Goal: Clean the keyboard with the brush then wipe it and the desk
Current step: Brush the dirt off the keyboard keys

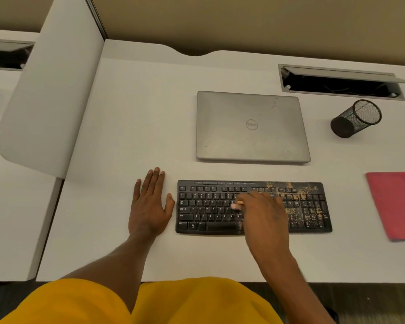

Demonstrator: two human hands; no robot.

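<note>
Your left hand (150, 206) lies flat on the white desk (138, 113), just beside the left end of the keyboard (208, 206) and not touching it. Its 4 fingers are straight and close together, and the thumb is spread toward the keys.

Your right hand (264, 213) is over the middle of the black keyboard and is blurred. Its fingers are curled around a small brush (237, 204). Only the brush's pale end shows, poking out to the left above the letter keys; you cannot tell if it touches them.

Tan crumbs (290, 197) cover the right part of the keyboard, around the number pad and along the top edge there. The left half looks clean.

The red cloth (395, 204) lies flat on the desk, well to the right of the keyboard, partly cut off by the frame edge.

Beyond the keyboard sits a closed silver Dell laptop (251, 127). To its right is a black mesh pen cup (355, 119), near an open cable hatch (341, 83). A white divider panel (52, 101) borders the desk on the left.
</note>
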